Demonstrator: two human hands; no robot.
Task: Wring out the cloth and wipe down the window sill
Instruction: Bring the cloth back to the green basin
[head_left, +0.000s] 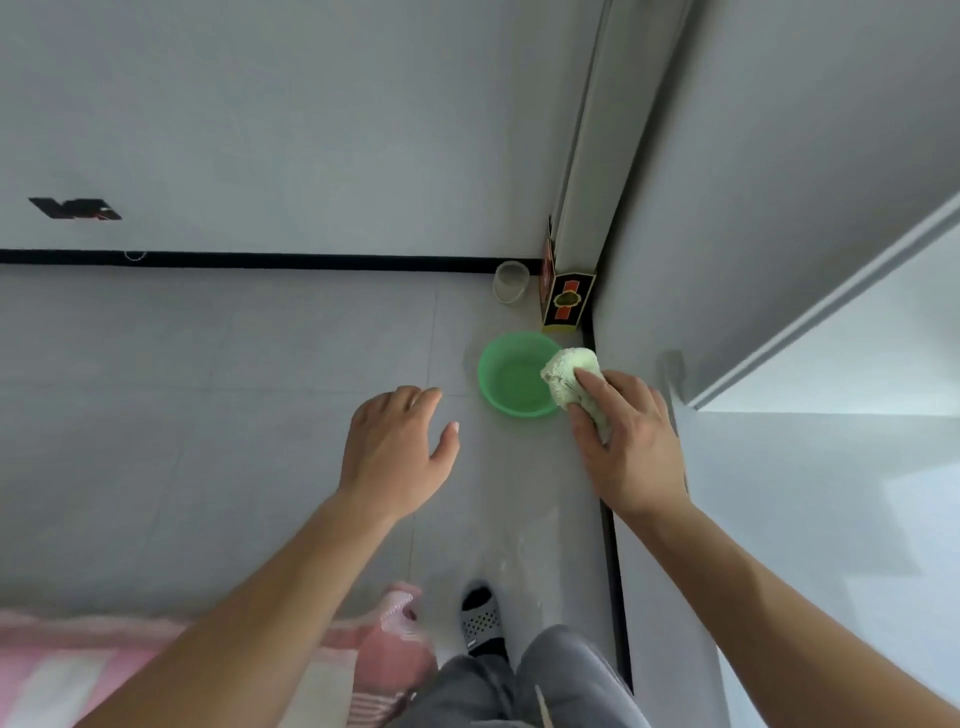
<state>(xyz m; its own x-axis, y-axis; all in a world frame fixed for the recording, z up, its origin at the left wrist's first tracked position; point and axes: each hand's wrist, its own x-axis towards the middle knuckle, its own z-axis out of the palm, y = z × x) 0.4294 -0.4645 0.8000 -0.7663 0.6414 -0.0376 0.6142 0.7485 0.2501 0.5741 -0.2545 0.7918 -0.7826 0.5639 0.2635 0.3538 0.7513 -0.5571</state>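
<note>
Pale, bunched cloth (570, 383) sits in the grasp of the right hand (626, 441), fingers wrapped over it and squeezing it into a lump just above the near rim of the green basin (511, 382) on the floor. The left hand (397, 452) hangs free beside it, fingers loosely spread, gripping nothing and touching nothing. I judge the task to be at its first part: the cloth looks lifted from the basin and gathered for wringing, though whether it is dripping is too small to tell. Both hands would need to twist it, so the wringing seems unfinished. The wiping is all still to do; the pale ledge (831, 467) at right, probably the window sill, shows no cloth on it.
</note>
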